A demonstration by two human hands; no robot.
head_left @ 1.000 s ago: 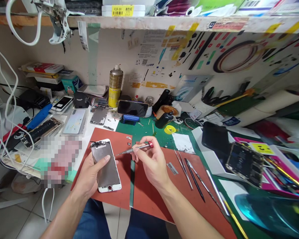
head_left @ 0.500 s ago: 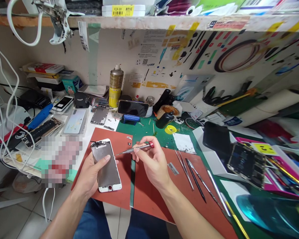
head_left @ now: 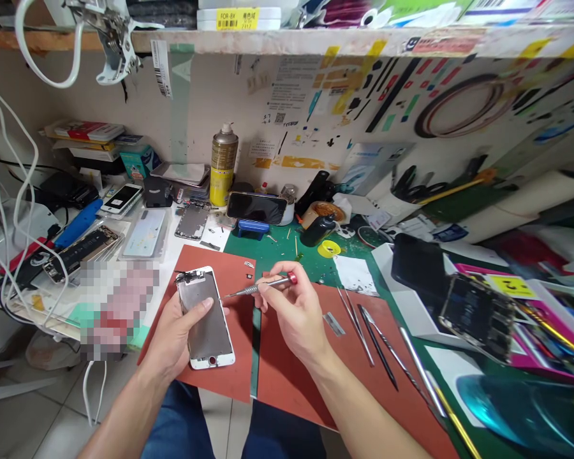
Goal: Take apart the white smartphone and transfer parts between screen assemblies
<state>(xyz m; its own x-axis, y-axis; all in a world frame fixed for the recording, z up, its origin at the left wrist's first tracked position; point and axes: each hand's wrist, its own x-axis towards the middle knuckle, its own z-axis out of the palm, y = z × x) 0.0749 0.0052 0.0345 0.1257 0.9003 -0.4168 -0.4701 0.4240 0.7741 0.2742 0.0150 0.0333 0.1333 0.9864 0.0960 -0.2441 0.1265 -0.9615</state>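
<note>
My left hand [head_left: 184,325] is closed around a white-framed phone screen assembly [head_left: 210,335], thumb on its grey metal back and fingers behind the edge. The round home button hole faces me at the bottom; a dark flex cable hangs at the top left corner. In my right hand [head_left: 294,309] I pinch a slim precision screwdriver [head_left: 263,286] with a red end cap. Its tip points left at the screen assembly's right edge; whether it touches, I cannot tell. Both hands are above red-brown mats [head_left: 287,382].
Tweezers [head_left: 356,325], a black pointed tool [head_left: 379,347] and a small metal blade [head_left: 333,324] lie right of my right hand. An opened phone [head_left: 478,315] rests on a white box at the right. A spray can [head_left: 224,166] and a propped phone [head_left: 257,207] stand behind.
The view has shifted very slightly. My hands, the screen assembly and the screwdriver keep nearly the same pose.
</note>
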